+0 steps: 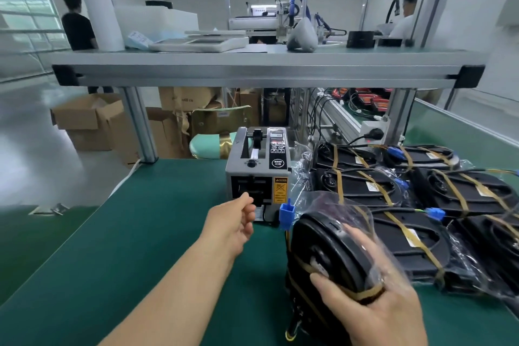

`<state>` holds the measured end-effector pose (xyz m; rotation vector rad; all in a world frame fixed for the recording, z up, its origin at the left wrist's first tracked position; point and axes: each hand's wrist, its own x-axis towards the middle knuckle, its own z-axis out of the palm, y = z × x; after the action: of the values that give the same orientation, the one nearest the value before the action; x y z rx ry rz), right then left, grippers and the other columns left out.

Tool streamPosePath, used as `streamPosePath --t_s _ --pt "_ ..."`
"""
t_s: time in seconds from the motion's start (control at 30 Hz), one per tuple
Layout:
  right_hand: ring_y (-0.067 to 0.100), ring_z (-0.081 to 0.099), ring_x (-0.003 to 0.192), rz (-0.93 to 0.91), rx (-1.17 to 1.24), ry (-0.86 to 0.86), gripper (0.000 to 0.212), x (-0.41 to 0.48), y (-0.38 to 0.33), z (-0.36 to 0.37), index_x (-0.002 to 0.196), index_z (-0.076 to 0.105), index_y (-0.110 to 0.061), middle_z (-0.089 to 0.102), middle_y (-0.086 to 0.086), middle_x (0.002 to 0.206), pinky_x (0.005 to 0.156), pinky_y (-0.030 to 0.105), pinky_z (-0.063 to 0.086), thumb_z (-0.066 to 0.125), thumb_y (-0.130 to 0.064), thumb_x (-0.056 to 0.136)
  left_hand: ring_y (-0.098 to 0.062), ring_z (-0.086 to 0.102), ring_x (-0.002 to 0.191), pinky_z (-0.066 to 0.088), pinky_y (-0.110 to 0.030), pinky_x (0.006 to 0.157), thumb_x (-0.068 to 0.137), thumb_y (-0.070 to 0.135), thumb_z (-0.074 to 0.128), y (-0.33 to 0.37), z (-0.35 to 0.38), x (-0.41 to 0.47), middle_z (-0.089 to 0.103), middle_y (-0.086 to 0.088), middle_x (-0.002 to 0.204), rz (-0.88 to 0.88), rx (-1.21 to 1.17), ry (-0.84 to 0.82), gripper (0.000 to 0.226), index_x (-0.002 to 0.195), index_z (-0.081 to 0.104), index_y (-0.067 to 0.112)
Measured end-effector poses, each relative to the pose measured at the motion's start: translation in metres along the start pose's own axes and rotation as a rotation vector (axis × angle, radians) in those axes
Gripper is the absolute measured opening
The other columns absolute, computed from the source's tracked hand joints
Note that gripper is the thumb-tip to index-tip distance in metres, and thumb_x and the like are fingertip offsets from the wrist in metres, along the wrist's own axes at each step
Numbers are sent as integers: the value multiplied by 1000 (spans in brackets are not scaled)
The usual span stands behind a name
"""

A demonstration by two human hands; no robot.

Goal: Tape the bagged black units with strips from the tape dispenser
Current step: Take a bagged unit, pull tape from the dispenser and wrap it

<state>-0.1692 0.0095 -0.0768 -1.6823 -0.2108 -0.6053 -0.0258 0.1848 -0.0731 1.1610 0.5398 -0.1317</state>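
One bagged unit [331, 247], likely stiff but slippery in loose film [362, 213], tilts on edge near the dispenser [258, 171], right hand [373, 309] clasping its rim, the surest hold; left hand [236, 225] curls at the slot [252, 191], pinch not discernible.

The left hand [236, 222] hides the dispenser [258, 168] outlet and any strip; the held unit [331, 239] overruns the bottom edge.

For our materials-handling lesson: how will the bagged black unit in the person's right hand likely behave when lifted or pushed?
The bagged black unit is probably stiff: its moulded shell keeps shape under the right hand. The loose clear bag likely slips and crinkles in a grip. Held on edge, it may tip over if released.
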Motion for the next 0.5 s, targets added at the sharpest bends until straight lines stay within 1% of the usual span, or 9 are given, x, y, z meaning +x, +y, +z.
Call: streamPosePath --t_s 0.07,0.1,0.17,0.23,0.3,0.37,0.43,0.5 --pt "-27 59 79 -2 9 6 76 1 -1 2 110 69 -20 64 -47 84 67 -7 40 87 18 48 -4 52 43 35 -13 35 96 21 62 2 8 9 58 5 48 -43 -24 27 18 81 65 10" --pt "-27 59 78 5 22 11 75 1 0 3 109 69 -20 63 -47 83 66 -8 40 86 19 48 -4 52 46 34 -13 35 95 21 63 4 11 13 58 5 48 -49 -31 47 20 79 64 10" --pt "-27 59 78 23 50 13 74 1 3 3 108 69 -20 64 -46 83 66 -7 40 86 20 48 -5 52 50 33 -13 36 94 21 64 6 16 18 59 4 54 -55 -37 83 19 78 64 11" --pt "-26 60 79 26 41 8 74 1 6 1 110 69 -22 64 -46 85 66 -7 41 87 17 49 -4 53 49 32 -14 39 94 21 64 8 20 21 59 4 61 -68 -43 106 16 80 63 13" --pt "-24 62 79 40 47 8 75 1 12 -1 112 69 -24 66 -43 87 66 -6 42 88 14 50 -2 54 44 31 -16 43 94 21 65 9 23 24 59 4 62 -74 -60 122 14 82 62 14" --pt "-18 65 79 55 67 6 76 1 16 -1 113 69 -26 69 -38 88 66 -3 46 89 12 50 -3 55 45 32 -19 45 93 20 66 10 25 26 59 4 63 -75 -85 145 13 83 61 14" --pt "-13 68 79 70 87 5 78 0 21 -1 113 69 -29 72 -31 89 67 0 48 90 12 50 -3 56 43 34 -18 39 93 16 65 10 28 32 60 3 65 -79 -124 175 12 82 60 13" --pt "-10 70 80 68 69 -6 80 -1 23 -1 114 69 -31 74 -28 91 69 0 49 91 11 49 -3 52 32 31 -11 32 93 7 61 11 33 36 60 -1 66 -77 -208 214 11 83 57 10"
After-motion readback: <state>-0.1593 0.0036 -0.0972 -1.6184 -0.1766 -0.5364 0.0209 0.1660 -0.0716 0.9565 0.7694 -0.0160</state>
